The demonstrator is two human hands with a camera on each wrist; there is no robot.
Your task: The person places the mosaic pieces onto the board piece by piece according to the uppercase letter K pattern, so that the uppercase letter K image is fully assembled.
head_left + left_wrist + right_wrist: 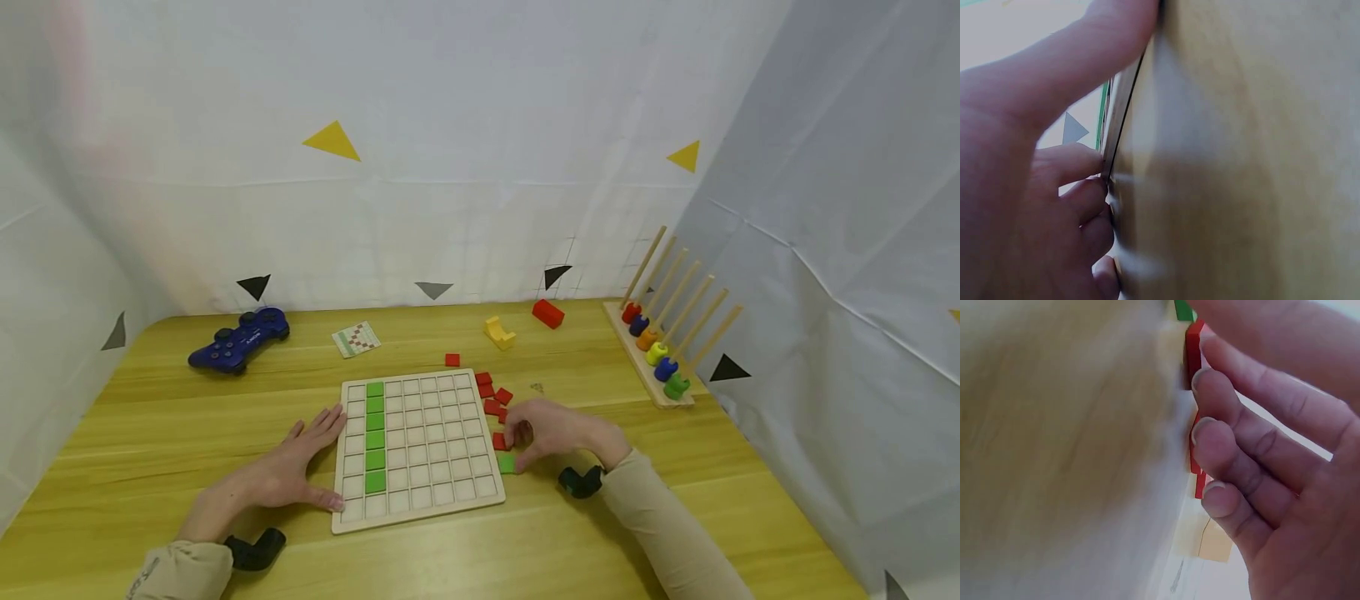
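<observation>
A square wooden grid board (420, 498) lies flat on the table, with a column of several green tiles (375, 439) in its second column from the left. My left hand (281, 475) steadies the board's left side: fingertips at the upper part of that edge, thumb near the lower corner. Beyond the right edge, my right hand (558, 429) is low over the table with fingers bent and thumb apart. Its thumb tip is right at a loose green tile (507, 464), and its index fingertip is beside a red tile (500, 442). In the right wrist view, the curled fingers (1215, 447) overlap red tiles.
Several more red tiles (485, 390) lie along the board's right edge. Behind stand a patterned card (356, 339), a yellow block (498, 332) and a red block (548, 314). A blue game controller (240, 340) lies back left; a pegged wooden stand (637, 358) is at right.
</observation>
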